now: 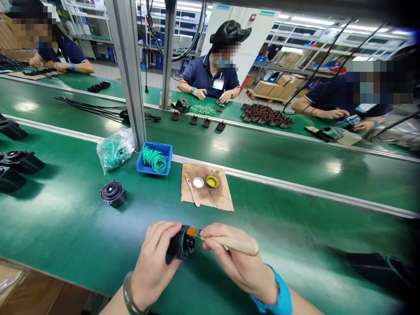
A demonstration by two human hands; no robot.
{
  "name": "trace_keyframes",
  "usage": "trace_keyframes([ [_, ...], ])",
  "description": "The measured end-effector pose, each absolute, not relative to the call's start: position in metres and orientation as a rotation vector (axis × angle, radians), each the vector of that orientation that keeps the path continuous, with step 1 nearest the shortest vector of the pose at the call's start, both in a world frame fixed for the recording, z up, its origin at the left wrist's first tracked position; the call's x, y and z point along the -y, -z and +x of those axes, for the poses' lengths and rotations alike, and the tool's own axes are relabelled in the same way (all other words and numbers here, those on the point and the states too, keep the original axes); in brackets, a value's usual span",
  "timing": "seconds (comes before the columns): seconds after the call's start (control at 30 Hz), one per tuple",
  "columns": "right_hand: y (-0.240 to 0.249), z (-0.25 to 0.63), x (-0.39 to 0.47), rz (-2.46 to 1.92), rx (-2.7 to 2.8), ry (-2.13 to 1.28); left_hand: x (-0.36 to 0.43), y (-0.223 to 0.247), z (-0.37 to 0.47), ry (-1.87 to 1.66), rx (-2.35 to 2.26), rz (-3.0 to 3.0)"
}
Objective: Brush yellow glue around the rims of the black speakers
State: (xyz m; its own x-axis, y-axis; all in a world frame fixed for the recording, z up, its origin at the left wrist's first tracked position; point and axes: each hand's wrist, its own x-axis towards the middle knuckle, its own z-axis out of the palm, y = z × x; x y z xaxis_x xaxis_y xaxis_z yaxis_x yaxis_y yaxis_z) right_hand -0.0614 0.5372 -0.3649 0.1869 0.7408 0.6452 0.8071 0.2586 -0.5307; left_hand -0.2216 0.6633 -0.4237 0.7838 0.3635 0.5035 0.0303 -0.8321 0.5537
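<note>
Ahead of the held brush (239,245), a post (127,65) partly hides cables (95,106).

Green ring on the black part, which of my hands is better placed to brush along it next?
Probably your right hand: it holds the brush, bristles right at the green ring. Your left hand is busy gripping the black part.

Left wrist (139,284): 1 rounded grey-green bangle (127,292). Right wrist (266,282): 1 bright blue band (284,292).
</note>
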Motion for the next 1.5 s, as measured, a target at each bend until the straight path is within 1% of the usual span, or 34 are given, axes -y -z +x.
trace_keyframes([
  [0.13, 0.369, -0.07, -0.54, -1.475, 1.663, 0.16, -0.661, 0.425, -0.222, -0.859, -0.302, 2.463],
  [0.43, 0.377, -0.082, -0.531, -1.351, 1.877, 0.003, -0.665, 0.421, -0.222, -0.888, -0.34, 2.385],
  [0.67, 0.376, -0.073, -0.519, -1.395, 2.053, -0.086, -0.665, 0.416, -0.22, -0.803, -0.457, 2.237],
  [0.83, 0.374, -0.056, -0.519, -1.418, 2.098, -0.104, -0.666, 0.422, -0.219, -0.748, -0.513, 2.173],
  [0.93, 0.373, -0.044, -0.518, -1.421, 1.977, -0.095, -0.667, 0.428, -0.22, -0.642, -0.577, 2.071],
  [1.07, 0.382, -0.035, -0.507, -1.371, 1.465, -0.163, -0.668, 0.431, -0.22, -0.514, -0.605, 1.903],
  [1.17, 0.388, -0.038, -0.502, -1.461, 1.147, -0.27, -0.664, 0.431, -0.218, -0.505, -0.64, 1.943],
  [1.23, 0.387, -0.044, -0.505, -1.577, 1.098, -0.34, -0.66, 0.432, -0.216, -0.58, -0.678, 2.048],
  [1.3, 0.382, -0.052, -0.511, -1.687, 1.199, -0.322, -0.654, 0.435, -0.214, -0.682, -0.689, 2.15],
  [1.37, 0.378, -0.064, -0.52, -1.793, 1.364, -0.219, -0.649, 0.439, -0.213, -0.755, -0.652, 2.227],
  [1.5, 0.376, -0.088, -0.539, -2.058, 1.543, -0.078, -0.645, 0.452, -0.214, -0.786, -0.59, 2.313],
])
